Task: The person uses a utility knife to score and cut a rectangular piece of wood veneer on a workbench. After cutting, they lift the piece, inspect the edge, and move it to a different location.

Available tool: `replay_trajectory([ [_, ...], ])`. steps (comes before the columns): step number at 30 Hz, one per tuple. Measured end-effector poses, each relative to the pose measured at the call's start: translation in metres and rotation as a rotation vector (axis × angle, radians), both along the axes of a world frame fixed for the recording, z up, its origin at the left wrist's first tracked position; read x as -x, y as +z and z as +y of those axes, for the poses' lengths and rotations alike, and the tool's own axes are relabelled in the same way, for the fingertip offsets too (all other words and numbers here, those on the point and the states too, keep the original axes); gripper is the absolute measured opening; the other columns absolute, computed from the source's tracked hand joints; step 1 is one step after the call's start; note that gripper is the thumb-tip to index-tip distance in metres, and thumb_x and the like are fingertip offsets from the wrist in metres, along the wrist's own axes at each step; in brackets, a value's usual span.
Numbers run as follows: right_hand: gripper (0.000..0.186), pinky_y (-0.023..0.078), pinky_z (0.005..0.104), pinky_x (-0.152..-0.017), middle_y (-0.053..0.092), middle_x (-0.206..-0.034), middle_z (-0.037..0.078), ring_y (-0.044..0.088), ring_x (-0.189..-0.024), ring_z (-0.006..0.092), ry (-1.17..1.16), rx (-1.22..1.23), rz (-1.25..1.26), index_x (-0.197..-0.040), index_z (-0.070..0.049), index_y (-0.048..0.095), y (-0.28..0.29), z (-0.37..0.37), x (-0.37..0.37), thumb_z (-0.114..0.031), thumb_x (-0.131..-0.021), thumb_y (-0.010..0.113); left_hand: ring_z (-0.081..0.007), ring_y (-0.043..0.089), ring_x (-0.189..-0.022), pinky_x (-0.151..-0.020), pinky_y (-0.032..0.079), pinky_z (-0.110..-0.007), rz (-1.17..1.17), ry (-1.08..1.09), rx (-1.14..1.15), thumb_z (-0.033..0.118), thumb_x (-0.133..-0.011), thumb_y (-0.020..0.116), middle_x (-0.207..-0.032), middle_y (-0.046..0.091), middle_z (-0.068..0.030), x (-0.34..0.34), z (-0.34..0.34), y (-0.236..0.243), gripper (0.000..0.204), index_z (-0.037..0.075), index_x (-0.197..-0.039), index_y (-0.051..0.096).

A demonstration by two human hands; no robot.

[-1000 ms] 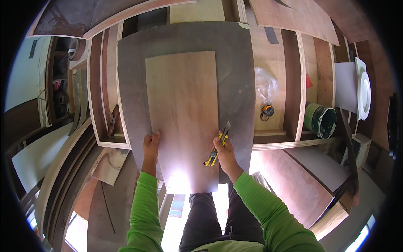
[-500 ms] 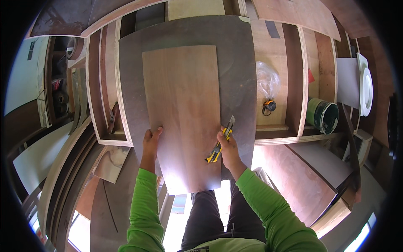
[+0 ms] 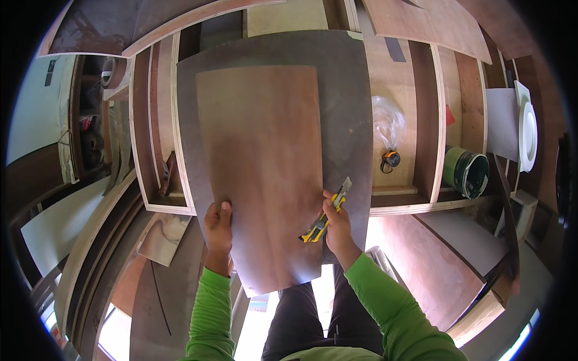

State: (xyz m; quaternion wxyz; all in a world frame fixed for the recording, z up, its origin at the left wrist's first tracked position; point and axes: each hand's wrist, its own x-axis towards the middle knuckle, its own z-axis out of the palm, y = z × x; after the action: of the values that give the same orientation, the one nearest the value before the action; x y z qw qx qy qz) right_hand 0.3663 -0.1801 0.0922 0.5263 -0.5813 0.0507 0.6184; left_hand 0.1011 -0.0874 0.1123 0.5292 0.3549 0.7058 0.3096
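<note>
A brown wood-grained panel (image 3: 265, 156) is in front of me above a larger dark grey sheet (image 3: 344, 114), its near end over my legs. My left hand (image 3: 218, 231) grips the panel's left edge, thumb on top and fingers hidden beneath. At the right edge, my right hand (image 3: 339, 225) is closed round a yellow and black utility knife (image 3: 319, 225). The knife's blade is out and points away to the right. The fingertips of that hand touch the panel's edge; whether they also hold it underneath is hidden.
Under the grey sheet lies a wooden frame (image 3: 439, 108) with compartments. In its right part are a clear plastic bag (image 3: 387, 123), a tape measure (image 3: 390, 160) and a dark green bucket (image 3: 469, 173). A hand tool (image 3: 168, 173) lies at the left. Boards (image 3: 427, 265) stand nearby.
The panel looks larger, and its near end has come closer to me. Both hands have moved nearer with it, still at its edges. The knife stays in my right hand.
</note>
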Motion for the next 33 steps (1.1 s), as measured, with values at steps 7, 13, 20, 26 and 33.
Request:
replay_trajectory([
  [7,0.021,0.05,0.0288,-0.062,0.066,-0.084,0.005,0.059,-0.069,0.0137,0.049,0.201,-0.443,-0.104,-0.005,0.065,-0.016,0.043,-0.118,-0.025,-0.097,0.062,-0.0189,0.064,-0.098,-0.087,0.052,-0.032,-0.157,0.0,0.111,0.042,-0.101,0.052,-0.111,0.066,-0.0104,0.037,0.039,-0.013,0.05,-0.003,-0.12,0.059],
  [13,0.013,0.048,0.0349,-0.062,0.061,-0.072,0.011,0.06,-0.066,0.0202,0.479,0.251,-0.95,-0.093,-0.002,0.062,-0.066,0.064,-0.17,-0.013,-0.088,0.065,-0.0207,0.062,-0.105,-0.092,0.05,-0.034,-0.179,0.074,0.138,0.05,-0.102,0.047,-0.119,0.063,-0.0132,0.008,0.079,-0.002,0.061,-0.005,-0.126,0.055],
  [20,0.012,0.048,0.0354,-0.065,0.06,-0.073,0.011,0.059,-0.066,0.0218,0.414,0.236,-0.863,-0.089,-0.001,0.06,-0.084,0.054,-0.177,-0.01,-0.083,0.067,-0.0251,0.06,-0.113,-0.098,0.048,-0.036,-0.156,-0.004,0.137,0.056,-0.1,0.046,-0.129,0.059,-0.0185,0.012,0.114,-0.024,0.074,-0.009,-0.135,0.048],
  [26,0.013,0.047,0.0354,-0.065,0.06,-0.074,0.011,0.059,-0.068,0.0217,0.361,0.257,-0.844,-0.09,-0.001,0.06,-0.079,0.039,-0.169,-0.008,-0.083,0.067,-0.0221,0.062,-0.106,-0.093,0.05,-0.034,-0.119,-0.044,0.154,0.054,-0.099,0.051,-0.12,0.064,-0.0152,0.0,0.139,-0.04,0.066,-0.006,-0.125,0.058],
  [33,0.012,0.047,0.034,-0.061,0.058,-0.071,0.009,0.058,-0.064,0.0199,0.436,0.265,-0.867,-0.09,-0.001,0.059,-0.066,0.034,-0.16,-0.007,-0.084,0.066,-0.02,0.063,-0.101,-0.089,0.05,-0.033,-0.09,-0.058,0.147,0.053,-0.096,0.057,-0.114,0.066,-0.0129,-0.019,0.153,-0.064,0.06,-0.004,-0.117,0.063],
])
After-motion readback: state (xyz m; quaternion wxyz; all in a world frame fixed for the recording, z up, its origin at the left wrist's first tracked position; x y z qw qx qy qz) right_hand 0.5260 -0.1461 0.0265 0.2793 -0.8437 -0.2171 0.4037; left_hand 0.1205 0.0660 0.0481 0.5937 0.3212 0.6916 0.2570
